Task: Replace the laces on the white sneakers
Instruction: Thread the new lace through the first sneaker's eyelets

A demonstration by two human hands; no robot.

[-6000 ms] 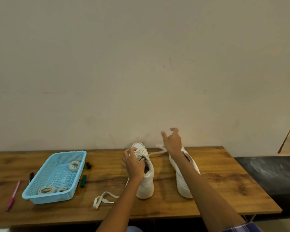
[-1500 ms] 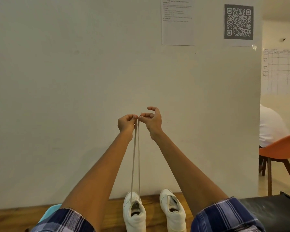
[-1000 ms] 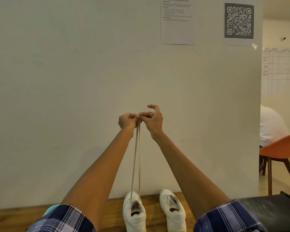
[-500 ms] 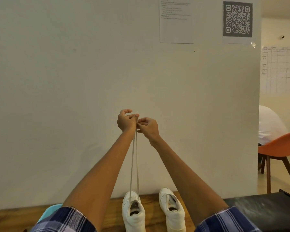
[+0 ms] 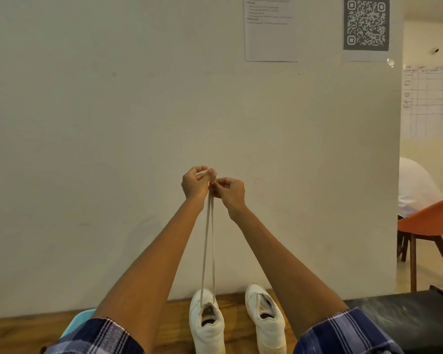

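A new lace is held up taut from the left sneaker, its two ends being evened out.

On the desk (image 5: 172, 325) two white sneakers are stood side by side, the left sneaker (image 5: 207, 325) threaded, the right sneaker (image 5: 266, 320) seemingly unlaced. Both strands of the lace (image 5: 208, 246) are pinched in the grip of the left hand (image 5: 195, 183), and the ends are nipped by the right hand (image 5: 231, 191). Next, crossing through the higher eyelets would be called for.

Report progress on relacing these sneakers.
Done: a lace is threaded into the left sneaker. In hand: left hand and right hand pinch its two ends, raised together. Left: that sneaker's remaining eyelets; the right sneaker shows no lace.
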